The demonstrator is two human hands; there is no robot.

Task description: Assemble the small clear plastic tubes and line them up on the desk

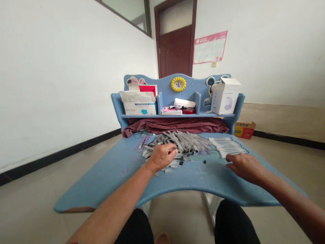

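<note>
My left hand is over the near side of a heap of clear and grey plastic tubes, which look like pen parts. Its thumb and fingers are pinched together, and what they hold, if anything, is too small to make out. Small black caps lie just beside it, one of them off on its own to the right. At the desk's right side, my right hand is by the near end of a row of white, pen-like sticks. Its fingers are curled, with a gap between thumb and forefinger and nothing visible there.
The blue desk has a curved front edge. Behind the heap lies a red checked cloth, under a shelf holding a mask box, a white carton and a red tin. A yellow-red carton stands on the floor.
</note>
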